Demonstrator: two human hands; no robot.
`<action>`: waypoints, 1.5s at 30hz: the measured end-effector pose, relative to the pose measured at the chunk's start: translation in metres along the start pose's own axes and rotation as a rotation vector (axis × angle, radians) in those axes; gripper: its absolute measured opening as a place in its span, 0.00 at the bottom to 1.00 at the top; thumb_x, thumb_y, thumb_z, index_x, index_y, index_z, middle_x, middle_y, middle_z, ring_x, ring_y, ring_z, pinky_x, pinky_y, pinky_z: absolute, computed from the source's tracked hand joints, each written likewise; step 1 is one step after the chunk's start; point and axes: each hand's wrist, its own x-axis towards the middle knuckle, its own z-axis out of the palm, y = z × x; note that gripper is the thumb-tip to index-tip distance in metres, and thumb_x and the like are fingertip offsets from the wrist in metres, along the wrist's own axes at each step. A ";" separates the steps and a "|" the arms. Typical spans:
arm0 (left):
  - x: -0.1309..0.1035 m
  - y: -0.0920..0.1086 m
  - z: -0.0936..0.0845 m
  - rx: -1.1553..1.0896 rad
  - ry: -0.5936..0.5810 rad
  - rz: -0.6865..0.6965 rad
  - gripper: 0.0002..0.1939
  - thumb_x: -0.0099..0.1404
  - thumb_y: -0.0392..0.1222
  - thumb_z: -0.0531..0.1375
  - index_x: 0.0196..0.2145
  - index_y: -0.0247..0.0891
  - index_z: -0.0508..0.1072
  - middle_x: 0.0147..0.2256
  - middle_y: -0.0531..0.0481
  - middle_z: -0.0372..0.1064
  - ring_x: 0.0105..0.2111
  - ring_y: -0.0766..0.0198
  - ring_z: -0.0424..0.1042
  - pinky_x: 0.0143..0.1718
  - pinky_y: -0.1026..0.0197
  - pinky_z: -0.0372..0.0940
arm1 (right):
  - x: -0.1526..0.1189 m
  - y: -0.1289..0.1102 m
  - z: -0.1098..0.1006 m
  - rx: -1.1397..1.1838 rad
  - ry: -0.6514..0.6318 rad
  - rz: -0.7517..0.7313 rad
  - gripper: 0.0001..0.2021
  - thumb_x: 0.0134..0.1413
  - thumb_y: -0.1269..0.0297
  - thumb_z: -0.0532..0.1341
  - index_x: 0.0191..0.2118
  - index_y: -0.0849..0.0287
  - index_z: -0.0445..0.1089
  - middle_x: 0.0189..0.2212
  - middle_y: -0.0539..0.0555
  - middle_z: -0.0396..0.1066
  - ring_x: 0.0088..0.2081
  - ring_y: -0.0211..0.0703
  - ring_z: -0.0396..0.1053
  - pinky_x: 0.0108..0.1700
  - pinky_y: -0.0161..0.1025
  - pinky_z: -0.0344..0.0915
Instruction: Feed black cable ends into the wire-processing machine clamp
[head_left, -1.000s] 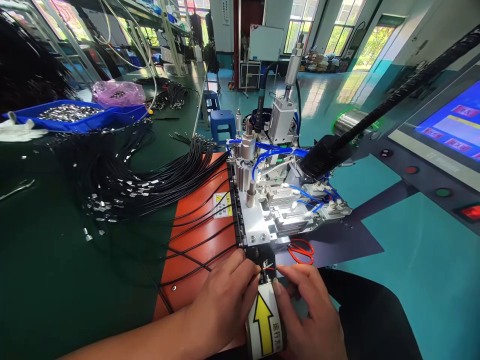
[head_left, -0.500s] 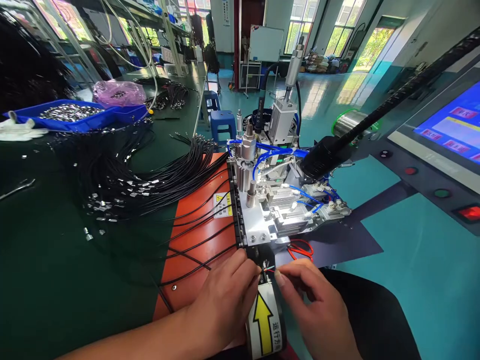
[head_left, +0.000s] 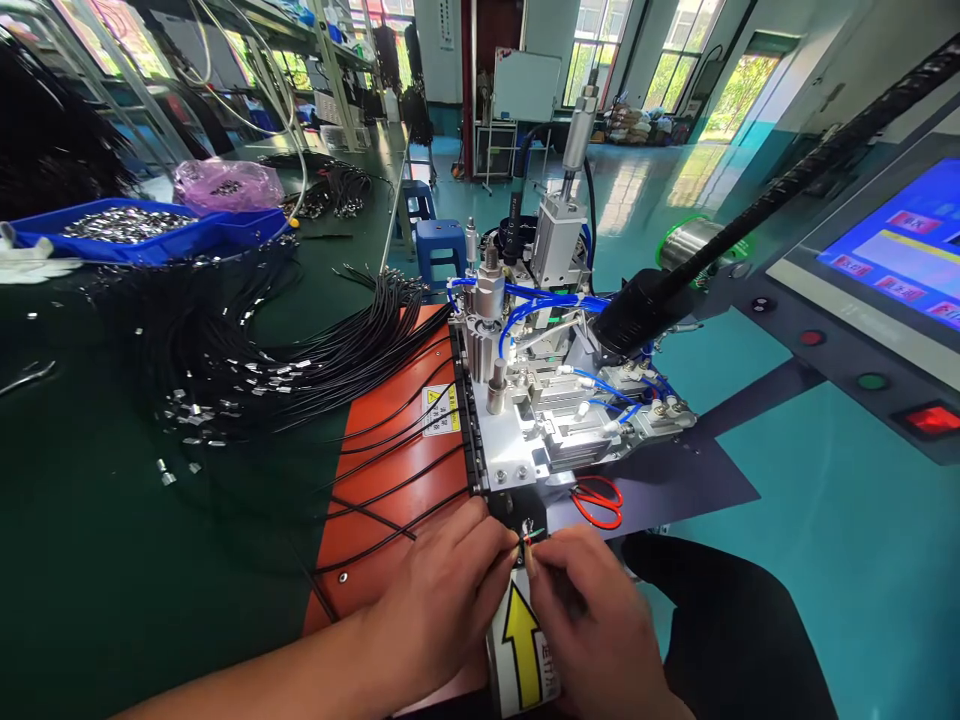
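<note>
My left hand (head_left: 450,590) is closed in a pinch on the end of a black cable, whose tip is mostly hidden by the fingers. Thin coloured wires (head_left: 535,533), a green one among them, stick out from that end. Right beside it, my right hand (head_left: 592,610) pinches at the wires with thumb and forefinger. Both hands meet over the front end of a machine (head_left: 517,430), just above a white label with a yellow arrow (head_left: 520,640). Several black cables (head_left: 397,470) run across the red plate (head_left: 360,560) into the machine's edge.
Red-handled scissors (head_left: 598,503) lie right of the machine. A bundle of black cables with metal ends (head_left: 277,375) covers part of the dark green table (head_left: 112,560). Behind it stands a blue tray (head_left: 217,232) of metal parts. A control panel (head_left: 847,350) rises at the right.
My right hand has moved left, closer to my left hand, and now pinches nearer the cable end. My left hand keeps its grip. The view has shifted slightly.
</note>
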 end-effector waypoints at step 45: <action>0.001 0.003 -0.004 0.014 0.016 0.046 0.08 0.72 0.34 0.55 0.35 0.38 0.71 0.31 0.50 0.64 0.32 0.60 0.62 0.35 0.57 0.55 | 0.009 -0.004 -0.004 0.408 -0.077 0.422 0.11 0.62 0.55 0.62 0.35 0.56 0.75 0.31 0.52 0.74 0.34 0.43 0.72 0.36 0.36 0.68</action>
